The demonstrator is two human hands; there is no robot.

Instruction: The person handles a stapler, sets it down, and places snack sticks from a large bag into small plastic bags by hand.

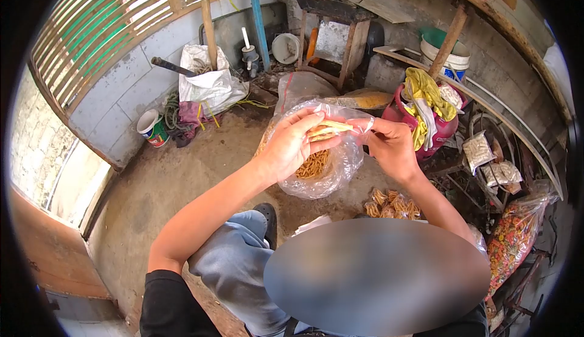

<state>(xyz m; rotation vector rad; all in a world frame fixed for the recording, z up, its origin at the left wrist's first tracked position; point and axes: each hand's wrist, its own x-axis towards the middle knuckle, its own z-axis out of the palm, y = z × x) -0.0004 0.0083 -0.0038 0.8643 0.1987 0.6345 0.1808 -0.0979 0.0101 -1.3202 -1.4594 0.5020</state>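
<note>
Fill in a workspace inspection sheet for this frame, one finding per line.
Surface: concrete floor, stained.
Job's things: yellow sticks, clear plastic at their ends; open bag of brown sticks below; small bundles nearby.
Clutter: white sack, bucket, draped yellow cloth.
Hands: left hand grips the yellow sticks; right hand pinches the plastic.
Cables: nothing seen.
Surroundings: block wall, slatted opening.

Daylight enters at left through the slats [112, 29] and the doorway [45, 148], both overexposed. Interior moderately bright; shadow soft beneath the table [334, 7]. Glare noted on the plastic bag [340, 169]. Wide-angle distortion bends edges; corners black. Smooth blur oval obscures lower centre.
</note>
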